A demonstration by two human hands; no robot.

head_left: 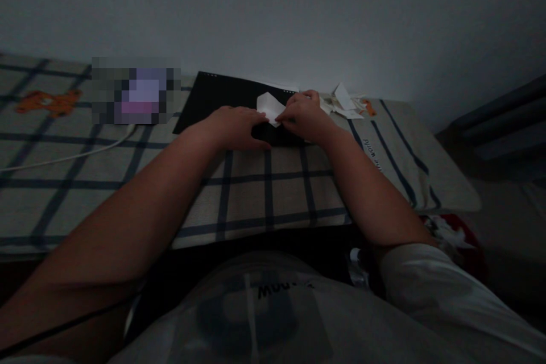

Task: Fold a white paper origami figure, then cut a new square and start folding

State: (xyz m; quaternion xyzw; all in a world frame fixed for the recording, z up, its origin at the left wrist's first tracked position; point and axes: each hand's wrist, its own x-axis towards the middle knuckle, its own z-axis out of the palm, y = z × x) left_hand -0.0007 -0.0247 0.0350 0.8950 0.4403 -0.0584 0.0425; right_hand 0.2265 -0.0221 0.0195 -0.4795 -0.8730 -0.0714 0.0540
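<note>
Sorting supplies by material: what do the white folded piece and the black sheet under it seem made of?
The white folded piece looks like thin matte paper: it holds sharp creases. The black sheet seems matte card or a mat, flat and straight-edged; the dim light leaves this open.

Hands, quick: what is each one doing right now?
Left hand: flat, palm down, fingertips on the white folded paper over the black sheet.
Right hand: fingers curled, pinching the paper's near edge.
</note>
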